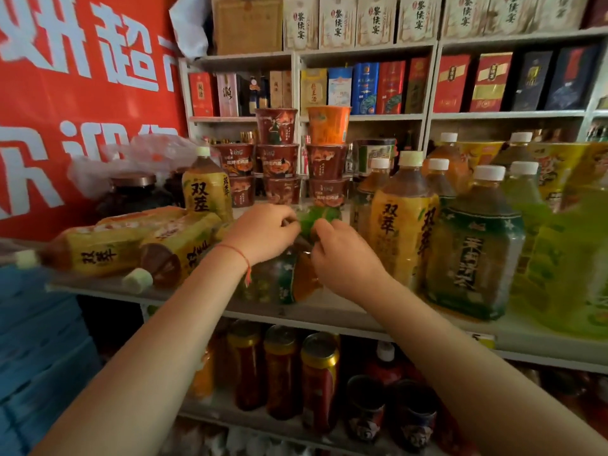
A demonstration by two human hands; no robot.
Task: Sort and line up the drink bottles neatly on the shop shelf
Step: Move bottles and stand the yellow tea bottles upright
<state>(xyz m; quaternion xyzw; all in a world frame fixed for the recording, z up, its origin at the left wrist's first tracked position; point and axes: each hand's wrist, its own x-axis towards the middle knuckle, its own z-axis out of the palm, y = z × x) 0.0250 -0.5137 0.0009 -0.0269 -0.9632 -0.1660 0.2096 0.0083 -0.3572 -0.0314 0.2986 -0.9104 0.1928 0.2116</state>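
The head view looks down on a shop shelf (329, 312) where both hands meet over a green-labelled bottle (283, 278) lying on its side near the front edge. The left hand (263, 233) has its fingers curled round the far end of this bottle, and the right hand (342, 258) grips it just beside, fingers bent over the top; motion blur hides the exact finger contact. To the left, two yellow-labelled bottles (98, 251) lie on their sides, caps pointing left and near. Behind them one yellow-labelled bottle (207, 189) stands upright. To the right, upright bottles stand in a cluster: a yellow-labelled one (403, 222) nearest the hands, then a dark green-labelled one (477, 255). Stacked noodle cups (279, 159) sit farther back. Cans (319, 380) fill the lower shelf.
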